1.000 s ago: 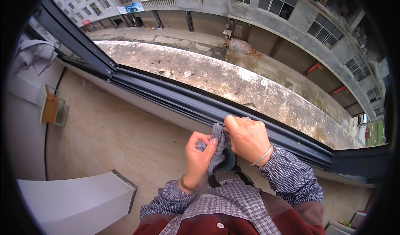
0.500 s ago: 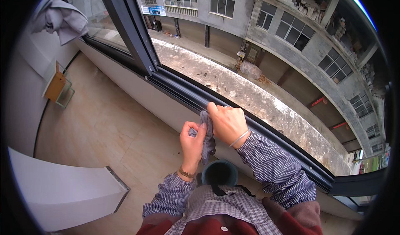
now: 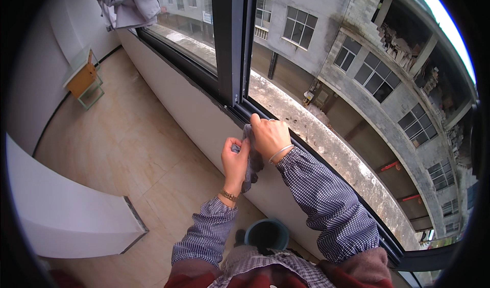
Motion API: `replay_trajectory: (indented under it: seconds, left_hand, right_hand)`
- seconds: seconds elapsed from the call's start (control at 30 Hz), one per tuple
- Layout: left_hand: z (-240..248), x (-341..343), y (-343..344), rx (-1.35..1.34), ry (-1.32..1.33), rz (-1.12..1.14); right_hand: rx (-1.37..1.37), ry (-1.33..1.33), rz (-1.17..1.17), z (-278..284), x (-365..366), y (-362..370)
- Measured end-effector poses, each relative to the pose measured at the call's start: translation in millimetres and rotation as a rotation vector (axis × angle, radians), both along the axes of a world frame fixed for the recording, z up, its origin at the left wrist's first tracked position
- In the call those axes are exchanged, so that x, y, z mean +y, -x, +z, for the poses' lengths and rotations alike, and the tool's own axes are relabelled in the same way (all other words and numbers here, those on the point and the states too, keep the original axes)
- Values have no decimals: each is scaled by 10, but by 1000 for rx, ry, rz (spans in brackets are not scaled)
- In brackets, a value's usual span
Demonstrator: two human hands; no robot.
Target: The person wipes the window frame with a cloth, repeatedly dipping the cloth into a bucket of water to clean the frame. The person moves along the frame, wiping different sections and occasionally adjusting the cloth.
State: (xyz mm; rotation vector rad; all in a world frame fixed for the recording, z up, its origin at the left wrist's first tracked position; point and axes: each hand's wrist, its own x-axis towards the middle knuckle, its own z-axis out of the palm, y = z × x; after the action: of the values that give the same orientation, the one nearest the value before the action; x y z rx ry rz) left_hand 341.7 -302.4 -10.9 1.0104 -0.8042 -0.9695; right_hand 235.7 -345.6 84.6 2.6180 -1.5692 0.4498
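Note:
A damp-looking grey cloth (image 3: 248, 180) is bunched between my two hands and hangs down over the inner side of the window sill. My left hand (image 3: 235, 161) grips its near part, fingers curled and thumb pressed on top. Closed in a fist, my right hand (image 3: 271, 138) holds the cloth's upper end at the dark window track (image 3: 301, 144). The right fingertips are hidden beneath the hand. Just beyond, the upright window frame post (image 3: 236, 43) meets the track.
A blue-green bucket (image 3: 267, 233) with a dark inside stands on the tiled floor below my hands. Grey fabric (image 3: 125, 5) hangs at the upper left. A small wooden desk (image 3: 81, 81) stands by the far wall, and a white wall corner (image 3: 71, 201) juts in at left.
Both hands, still gripping the cloth, are now closer to the upright post along the track. My view has turned, so the post shows farther right and the bucket lower.

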Motion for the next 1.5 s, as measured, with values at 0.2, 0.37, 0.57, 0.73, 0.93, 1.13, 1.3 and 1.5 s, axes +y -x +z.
replay_trajectory:
  seconds: [0.2,0.37,0.57,0.73,0.93,1.13,1.3,1.5]
  left_hand:
    - [-61,-337,-267,-11,-2,96]
    - [-36,-549,-460,-98,1,214]
    - [101,-243,-549,124,261,227]
    - [201,395,-679,114,104,133]
    - [93,733,-714,94,66,228]
    - [-177,966,-687,22,2,287]
    - [-190,1190,-462,140,-51,260]
    - [7,1433,-494,120,-59,259]
  right_hand:
    - [59,55,-10,-59,-355,-370]
    - [62,128,1,-119,-544,-606]
    - [-391,285,214,-78,-354,-773]
    - [-542,256,311,-108,136,-642]
    - [-590,260,442,-355,615,-393]
    - [-445,-64,130,-392,1028,-87]
    - [-793,-33,411,-644,1358,-63]
    - [-646,-390,-39,-1017,1563,241]
